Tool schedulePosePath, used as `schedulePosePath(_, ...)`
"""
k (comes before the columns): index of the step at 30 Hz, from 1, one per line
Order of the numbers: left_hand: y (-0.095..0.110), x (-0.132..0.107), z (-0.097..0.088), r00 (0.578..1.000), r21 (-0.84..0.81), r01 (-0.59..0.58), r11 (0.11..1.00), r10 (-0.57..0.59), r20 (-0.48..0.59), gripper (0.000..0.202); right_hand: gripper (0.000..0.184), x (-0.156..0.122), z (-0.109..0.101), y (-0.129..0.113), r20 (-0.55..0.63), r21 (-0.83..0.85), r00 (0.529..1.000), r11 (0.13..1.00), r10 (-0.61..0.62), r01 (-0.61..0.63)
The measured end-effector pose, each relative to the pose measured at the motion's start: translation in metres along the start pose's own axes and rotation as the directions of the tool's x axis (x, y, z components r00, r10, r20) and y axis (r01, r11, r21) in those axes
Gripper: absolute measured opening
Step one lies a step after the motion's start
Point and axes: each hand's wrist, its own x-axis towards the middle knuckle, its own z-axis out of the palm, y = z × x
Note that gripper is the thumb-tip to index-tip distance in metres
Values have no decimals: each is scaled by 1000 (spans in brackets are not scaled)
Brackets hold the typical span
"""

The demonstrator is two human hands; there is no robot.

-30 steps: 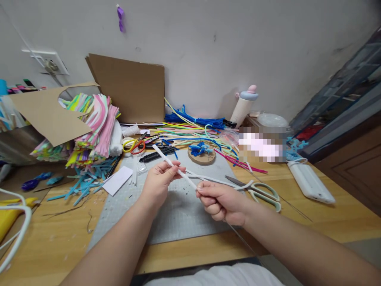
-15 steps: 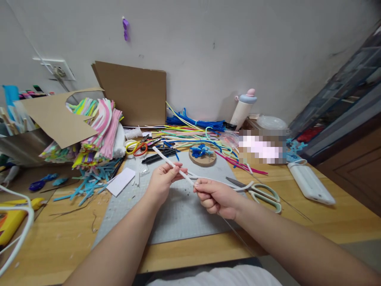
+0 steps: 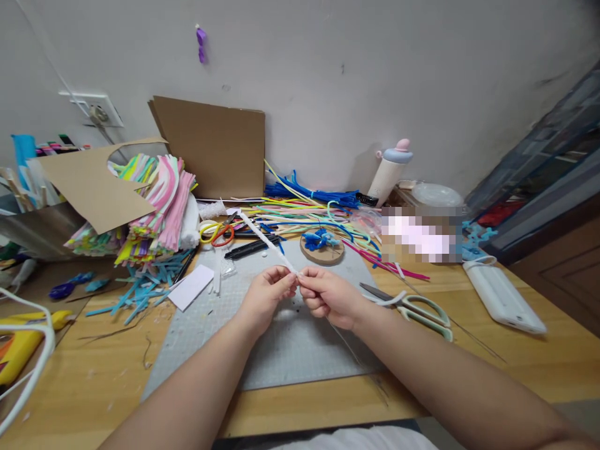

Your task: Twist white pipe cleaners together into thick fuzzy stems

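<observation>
Head view: left hand (image 3: 266,294) and right hand (image 3: 328,299) meet above the mat (image 3: 281,356). Both sets of fingers are pinched on the near tip of the stem (image 3: 266,242). Likely risks: the tip grip slips, or the free end snags the pipe cleaners (image 3: 300,209).

Readable text: none.
White strip (image 3: 267,242): no legible print.
Bottle (image 3: 389,178): no legible print.
Pixelated patch (image 3: 422,234): illegible.

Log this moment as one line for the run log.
left hand: pinches white stick | right hand: pinches it beside left | under: grey mat | scissors: right of hands
</observation>
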Motion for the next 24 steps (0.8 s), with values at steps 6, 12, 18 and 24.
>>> schedulePosePath(6, 0, 2, -1, 999, -30, -8, 1000, 6, -43, 18, 21, -4, -3, 6, 76, 82, 997, 997, 3, -9)
schedulePosePath(12, 3, -3, 5, 1000, -130, 2, 991, -5, -23, 15, 15, -6, 1, 12, 167, 224, 985, 972, 35, -73)
schedulePosePath(18, 7, -6, 7, 998, -88, -33, 996, 38, 47, 15, 20, -7, 2, 7, 247, 293, 965, 942, 93, -165)
schedulePosePath(24, 8, -8, 8, 996, 9, -76, 997, 75, 53, 18, 27, -7, 1, 1, 264, 283, 949, 927, 173, -248)
